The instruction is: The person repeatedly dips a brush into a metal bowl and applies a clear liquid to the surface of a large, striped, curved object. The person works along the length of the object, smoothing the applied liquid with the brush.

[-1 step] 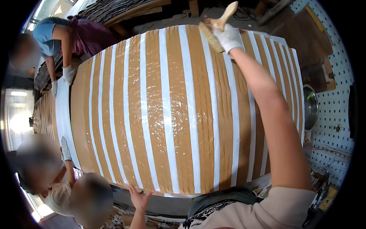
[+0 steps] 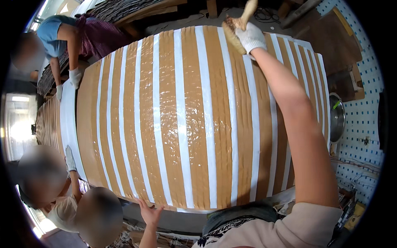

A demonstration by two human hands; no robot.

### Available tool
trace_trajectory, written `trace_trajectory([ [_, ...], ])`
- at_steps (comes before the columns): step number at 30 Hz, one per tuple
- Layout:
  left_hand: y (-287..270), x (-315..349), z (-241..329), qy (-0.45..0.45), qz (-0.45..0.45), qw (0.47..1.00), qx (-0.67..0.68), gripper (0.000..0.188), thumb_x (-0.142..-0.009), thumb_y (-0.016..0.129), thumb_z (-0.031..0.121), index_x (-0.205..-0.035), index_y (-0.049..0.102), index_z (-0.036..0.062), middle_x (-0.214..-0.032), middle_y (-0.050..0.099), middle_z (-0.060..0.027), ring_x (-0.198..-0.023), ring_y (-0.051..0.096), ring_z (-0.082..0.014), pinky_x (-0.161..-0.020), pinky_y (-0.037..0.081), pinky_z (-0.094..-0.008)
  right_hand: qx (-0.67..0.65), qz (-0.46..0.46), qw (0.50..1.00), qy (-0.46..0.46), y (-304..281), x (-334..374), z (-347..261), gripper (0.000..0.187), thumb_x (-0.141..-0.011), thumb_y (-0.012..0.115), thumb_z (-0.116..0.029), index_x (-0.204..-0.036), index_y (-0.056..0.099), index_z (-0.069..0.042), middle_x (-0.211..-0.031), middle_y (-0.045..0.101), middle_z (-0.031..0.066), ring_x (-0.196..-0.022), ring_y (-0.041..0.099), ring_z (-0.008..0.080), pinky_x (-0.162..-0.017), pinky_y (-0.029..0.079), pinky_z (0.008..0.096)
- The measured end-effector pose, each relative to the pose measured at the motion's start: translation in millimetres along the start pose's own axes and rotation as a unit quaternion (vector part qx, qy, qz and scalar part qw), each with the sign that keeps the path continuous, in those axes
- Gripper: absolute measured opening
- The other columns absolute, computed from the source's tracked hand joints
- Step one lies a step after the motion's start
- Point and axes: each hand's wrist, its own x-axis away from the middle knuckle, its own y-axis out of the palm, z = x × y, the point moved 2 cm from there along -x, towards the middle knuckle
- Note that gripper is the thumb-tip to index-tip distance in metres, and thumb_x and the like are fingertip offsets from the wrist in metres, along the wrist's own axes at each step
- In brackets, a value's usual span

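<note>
My right hand (image 2: 251, 38), in a white knit glove, is closed round a wide brush (image 2: 234, 34) with a pale wooden handle. Its bristles lie at the far edge of a big stack of brown sheets (image 2: 215, 124) laid out in overlapping strips with white bands between them. A wet shine covers the strips in the middle and to the left. My left hand (image 2: 150, 213), bare, rests with spread fingers against the stack's near edge and holds nothing; some fingertips are hidden under that edge.
At the left, a co-worker's gloved hands (image 2: 75, 78) and another's gloved hand (image 2: 70, 158) touch a white strip (image 2: 69, 124). A metal bowl (image 2: 337, 118) stands beyond the right edge. Dark layered sheets (image 2: 120, 14) lie at the far left, and a cable (image 2: 264, 15) lies on the floor.
My right hand and the brush have shifted slightly to the right along the far edge. My left hand stays at the near edge.
</note>
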Motion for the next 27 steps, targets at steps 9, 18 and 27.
trace_trajectory([
  [9,1.3,1.9,-23.7,-0.004,-0.005,0.991,-0.134,0.132,-0.061,0.09,0.054,-0.15,0.019,-0.0126,-0.159,0.018,-0.0308,-0.142,0.036,-0.0393,-0.106,0.045,-0.0392,-0.193,-0.426,0.845,-0.26,18.2,319.5,-205.7,0.04,-0.098,0.049,-0.043,-0.084,0.064,-0.009,-0.061,0.063,0.0123,-0.055,0.063,0.0252,-0.051,0.05,0.0416],
  [18,1.4,14.1,-21.6,-0.024,-0.009,0.995,-0.098,0.131,-0.061,0.088,0.057,-0.148,0.021,-0.0146,-0.159,0.014,-0.0332,-0.146,0.027,-0.0418,-0.113,0.036,-0.039,-0.038,-0.394,0.914,-0.084,-10.9,250.1,-134.3,0.063,-0.095,0.044,-0.068,-0.101,0.069,-0.011,-0.069,0.067,0.0134,-0.067,0.067,0.0258,-0.063,0.053,0.0425],
  [27,2.6,1.8,-17.9,0.019,0.014,0.994,-0.109,0.134,-0.061,0.086,0.062,-0.147,0.02,-0.0166,-0.157,0.013,-0.0364,-0.145,0.026,-0.0429,-0.114,0.036,-0.0389,0.098,-0.049,0.978,-0.176,-31.3,133.7,-42.9,0.048,-0.09,0.058,-0.054,-0.1,0.065,-0.008,-0.096,0.068,0.0188,-0.091,0.065,0.0377,-0.079,0.05,0.0481],
])
